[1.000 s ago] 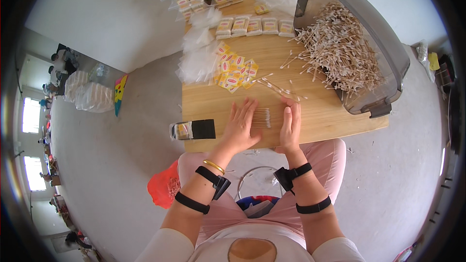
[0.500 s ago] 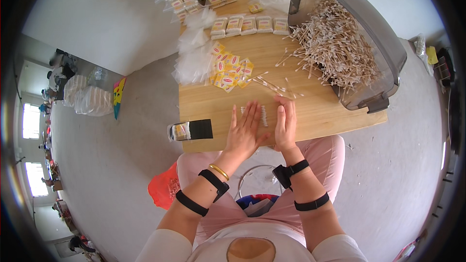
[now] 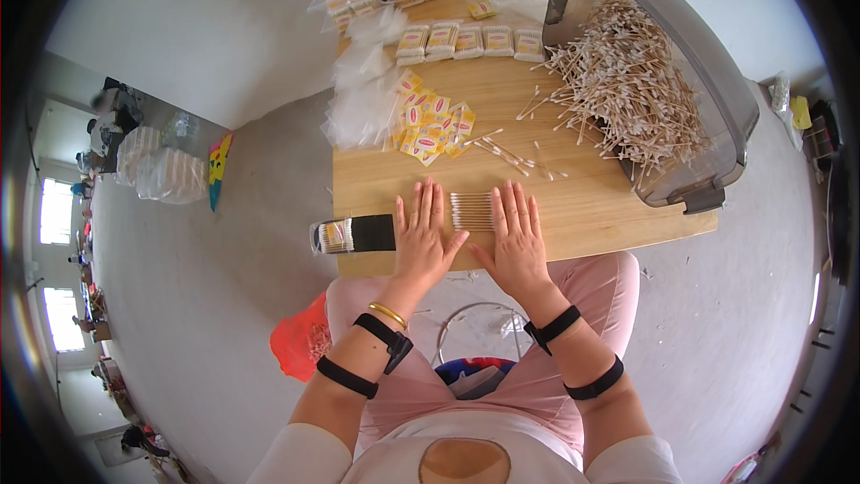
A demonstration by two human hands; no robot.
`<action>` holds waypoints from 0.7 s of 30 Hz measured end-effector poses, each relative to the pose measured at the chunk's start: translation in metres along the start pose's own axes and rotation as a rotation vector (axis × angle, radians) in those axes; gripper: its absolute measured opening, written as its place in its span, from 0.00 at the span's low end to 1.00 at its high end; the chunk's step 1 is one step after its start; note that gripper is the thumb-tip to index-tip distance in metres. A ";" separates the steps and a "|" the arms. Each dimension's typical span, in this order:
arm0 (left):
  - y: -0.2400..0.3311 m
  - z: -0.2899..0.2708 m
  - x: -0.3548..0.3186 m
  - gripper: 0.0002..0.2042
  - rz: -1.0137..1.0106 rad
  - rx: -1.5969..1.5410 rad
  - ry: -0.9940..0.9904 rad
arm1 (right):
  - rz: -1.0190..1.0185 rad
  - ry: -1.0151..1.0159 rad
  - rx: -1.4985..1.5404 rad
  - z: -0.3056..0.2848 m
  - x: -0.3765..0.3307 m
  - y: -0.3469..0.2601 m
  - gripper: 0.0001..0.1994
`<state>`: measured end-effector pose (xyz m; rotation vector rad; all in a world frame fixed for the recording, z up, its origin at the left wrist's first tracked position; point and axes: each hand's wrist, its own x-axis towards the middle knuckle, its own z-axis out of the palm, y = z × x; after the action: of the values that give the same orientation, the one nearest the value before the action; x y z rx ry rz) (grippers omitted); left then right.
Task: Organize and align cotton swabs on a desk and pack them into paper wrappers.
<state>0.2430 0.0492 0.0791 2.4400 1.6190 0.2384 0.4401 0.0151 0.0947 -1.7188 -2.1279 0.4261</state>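
Note:
Between my two hands lies a flat row of cotton swabs (image 3: 471, 211), side by side on the wooden table (image 3: 573, 215). My left hand (image 3: 423, 237) rests flat at the row's left side, fingers stretched out. My right hand (image 3: 517, 242) lies flat at the right side, its fingers at or over the swab tips there. Neither hand grips anything. Left of my left hand is a black strip (image 3: 372, 233) with a clear bag of swabs (image 3: 336, 236) at its end. A few loose swabs (image 3: 506, 155) lie beyond the row.
A grey plastic bin (image 3: 717, 108) lies tipped at the right, with a heap of cotton swabs (image 3: 627, 81) spilling out. Yellow cards (image 3: 430, 125) and clear bags (image 3: 358, 116) lie at the far left. Filled packs (image 3: 468, 41) line the back. A red bag (image 3: 300, 341) sits below the table.
My left hand has moved left off the swabs, uncovering the row. My right hand has turned from its edge to lie flat and shifted left to the row's right side.

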 end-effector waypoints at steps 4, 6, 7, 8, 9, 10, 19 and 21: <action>0.008 0.007 0.001 0.46 -0.009 0.002 0.019 | -0.021 -0.016 -0.105 0.012 0.009 -0.002 0.45; 0.012 0.011 0.000 0.47 0.010 0.051 0.060 | -0.041 -0.034 -0.171 0.019 0.010 -0.003 0.45; 0.014 0.012 0.000 0.47 0.005 0.049 0.061 | -0.056 -0.026 -0.186 0.021 0.011 -0.001 0.44; 0.016 0.013 0.001 0.47 0.004 0.022 0.063 | -0.071 -0.018 -0.201 0.023 0.010 0.000 0.44; 0.017 0.013 0.001 0.47 0.003 -0.006 0.065 | -0.077 -0.020 -0.203 0.023 0.010 0.001 0.44; 0.016 0.013 0.001 0.47 -0.002 -0.007 0.069 | -0.077 -0.016 -0.165 0.022 0.011 0.000 0.43; 0.012 0.007 -0.006 0.45 -0.009 -0.106 0.053 | -0.047 -0.081 -0.233 0.014 0.013 -0.007 0.43; 0.016 0.003 -0.019 0.42 0.020 -0.294 0.133 | -0.036 -0.116 -0.263 0.013 0.014 -0.007 0.43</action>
<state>0.2506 0.0259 0.0798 2.2578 1.4877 0.6079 0.4254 0.0273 0.0882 -1.8311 -2.3834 0.2490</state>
